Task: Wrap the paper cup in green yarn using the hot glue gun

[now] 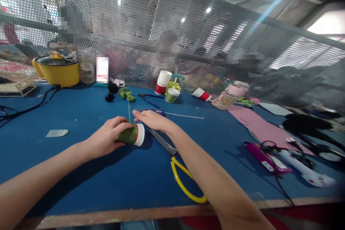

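Note:
My left hand [110,134] is wrapped around a paper cup [139,134] lying on its side, its white rim facing right. Green yarn [126,136] covers most of the cup below a red band. From a loose bundle of green yarn [127,94], one strand runs down to the cup. My right hand [151,119] is just right of that strand, its fingers drawn together; whether anything is between them is hidden. Beneath my right forearm lie scissors [165,144] with yellow handles, the blades reaching towards the cup.
Behind are stacked paper cups [163,78], a green-wrapped cup [172,95], pliers [151,96] and a lying red-and-white cup [202,94]. A yellow pot [58,72] stands back left. At right lie pink sheet [264,125], a purple device [266,159] and cords. Perforated metal screen [129,36] bounds the table.

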Demonstrator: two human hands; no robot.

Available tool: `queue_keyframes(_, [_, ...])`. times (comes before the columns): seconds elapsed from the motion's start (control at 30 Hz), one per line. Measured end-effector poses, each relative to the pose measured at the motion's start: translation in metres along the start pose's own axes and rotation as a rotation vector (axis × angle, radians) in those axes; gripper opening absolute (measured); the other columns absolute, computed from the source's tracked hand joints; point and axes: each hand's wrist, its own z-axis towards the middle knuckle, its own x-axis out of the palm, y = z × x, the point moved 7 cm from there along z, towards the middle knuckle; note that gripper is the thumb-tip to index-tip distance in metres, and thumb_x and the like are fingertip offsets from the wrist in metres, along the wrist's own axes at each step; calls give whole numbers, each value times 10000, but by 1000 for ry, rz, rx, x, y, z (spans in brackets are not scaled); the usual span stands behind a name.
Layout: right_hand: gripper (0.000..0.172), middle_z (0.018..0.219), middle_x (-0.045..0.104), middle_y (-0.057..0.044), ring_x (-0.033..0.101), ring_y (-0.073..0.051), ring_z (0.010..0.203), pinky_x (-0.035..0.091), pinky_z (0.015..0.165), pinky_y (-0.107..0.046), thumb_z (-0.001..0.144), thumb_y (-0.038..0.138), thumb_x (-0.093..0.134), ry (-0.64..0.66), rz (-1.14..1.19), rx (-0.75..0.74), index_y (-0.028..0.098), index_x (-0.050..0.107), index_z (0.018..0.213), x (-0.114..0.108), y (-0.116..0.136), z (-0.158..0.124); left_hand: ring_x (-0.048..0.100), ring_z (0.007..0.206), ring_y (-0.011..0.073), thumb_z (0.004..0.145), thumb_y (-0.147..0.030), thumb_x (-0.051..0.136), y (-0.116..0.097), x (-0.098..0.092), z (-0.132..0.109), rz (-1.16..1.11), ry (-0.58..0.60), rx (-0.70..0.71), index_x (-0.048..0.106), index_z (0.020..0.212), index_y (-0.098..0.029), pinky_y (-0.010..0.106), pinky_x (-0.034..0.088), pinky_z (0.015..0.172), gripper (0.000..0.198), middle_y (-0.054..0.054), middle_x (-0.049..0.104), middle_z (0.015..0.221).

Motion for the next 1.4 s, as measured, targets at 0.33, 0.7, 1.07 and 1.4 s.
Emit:
queue_keyframes(0.33, [242,585,505,45,421,-67,532,342,543,-214,635,362,643,-153,504,-34,137,558,658,6,10,-2,484,1055,246,726,-159,592,-2,-3,1,-46,-1,-11,387,1189,-220,403,430,877,509,99,473,1161])
queue_keyframes(0.7, [196,634,549,21,457,-85,564,375,590,-243,709,345,571,-307,536,-100,161,518,664,-11,-2,-9,526,993,235,690,-362,650,4,2,3,-233,133,-180,424,1151,-171,372,447,840,547,92,515,1085])
queue_keyframes(1.07, [189,629,542,18,450,-93,569,369,594,-249,733,329,544,-301,428,-99,162,507,652,-4,0,-10,522,1011,232,699,-273,635,-2,1,1,-194,63,-90,415,1165,-185,355,451,846,523,99,485,1120])
queue_keyframes(1.4, [204,643,552,1,468,-107,584,373,598,-258,724,346,544,-290,398,-85,159,514,649,3,-7,-6,499,1045,229,686,-189,648,-5,-1,0,-119,11,-24,409,1170,-201,359,448,876,541,95,472,1152])
